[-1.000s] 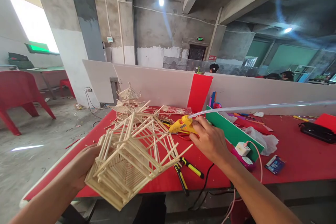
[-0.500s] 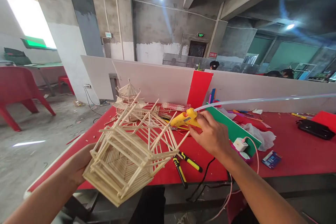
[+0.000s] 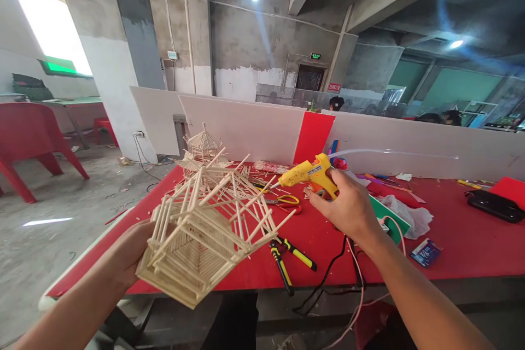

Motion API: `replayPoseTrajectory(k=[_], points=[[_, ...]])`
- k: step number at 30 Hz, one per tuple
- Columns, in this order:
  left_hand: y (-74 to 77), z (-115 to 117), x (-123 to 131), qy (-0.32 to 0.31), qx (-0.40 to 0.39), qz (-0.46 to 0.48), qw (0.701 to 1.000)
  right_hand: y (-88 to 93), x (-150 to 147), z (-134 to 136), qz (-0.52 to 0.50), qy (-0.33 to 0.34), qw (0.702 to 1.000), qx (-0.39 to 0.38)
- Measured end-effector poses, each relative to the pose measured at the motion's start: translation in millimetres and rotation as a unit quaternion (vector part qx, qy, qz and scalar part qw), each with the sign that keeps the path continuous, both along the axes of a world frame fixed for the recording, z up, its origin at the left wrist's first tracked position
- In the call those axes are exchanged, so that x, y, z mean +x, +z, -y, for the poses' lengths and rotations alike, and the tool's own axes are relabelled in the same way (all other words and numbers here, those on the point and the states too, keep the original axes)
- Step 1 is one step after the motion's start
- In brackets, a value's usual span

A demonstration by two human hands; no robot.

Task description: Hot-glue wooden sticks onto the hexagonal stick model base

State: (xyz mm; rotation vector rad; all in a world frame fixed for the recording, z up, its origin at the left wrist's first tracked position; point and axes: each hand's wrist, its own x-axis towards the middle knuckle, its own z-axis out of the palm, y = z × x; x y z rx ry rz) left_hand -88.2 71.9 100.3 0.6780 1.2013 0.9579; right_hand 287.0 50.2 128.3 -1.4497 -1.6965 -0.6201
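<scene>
My left hand (image 3: 137, 249) grips the side of a model frame built of thin wooden sticks (image 3: 197, 249), tilted and raised over the table's front edge. Some of its fingers are hidden behind the sticks. In my right hand (image 3: 348, 202) is a yellow hot glue gun (image 3: 307, 172), with a clear glue stick (image 3: 385, 151) trailing from its back. Its nozzle points left, just above the frame's upper right sticks; whether it touches one I cannot tell. Behind the frame stands a finished-looking stick pagoda (image 3: 204, 145).
On the red table (image 3: 328, 257) lie black-and-yellow pliers (image 3: 293, 257), yellow-handled scissors (image 3: 287, 200), loose sticks, a blue packet (image 3: 425, 252), a clear plastic bag (image 3: 410, 213) and a black case (image 3: 494, 205). Cables hang at the front edge. A white partition (image 3: 246, 126) stands behind.
My right hand has moved right with the glue gun, which now shows its whole body and points left. My left hand has tilted and slightly lifted the stick frame.
</scene>
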Motion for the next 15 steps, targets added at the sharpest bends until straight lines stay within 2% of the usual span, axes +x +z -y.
replayPoseTrajectory(k=[1,5,15], points=[[-0.5,1,-1,0.006,0.019,-0.007,1.000,2.3,1,3,0.027,-0.007,1.000,0.006],[3.2,7,1,0.108,0.108,-0.086,0.984,2.1,-1,16,0.105,-0.049,0.993,0.013],[19.1,39,17,0.203,0.150,-0.091,0.963,-8.8,-20,31,0.162,-0.135,0.977,-0.024]])
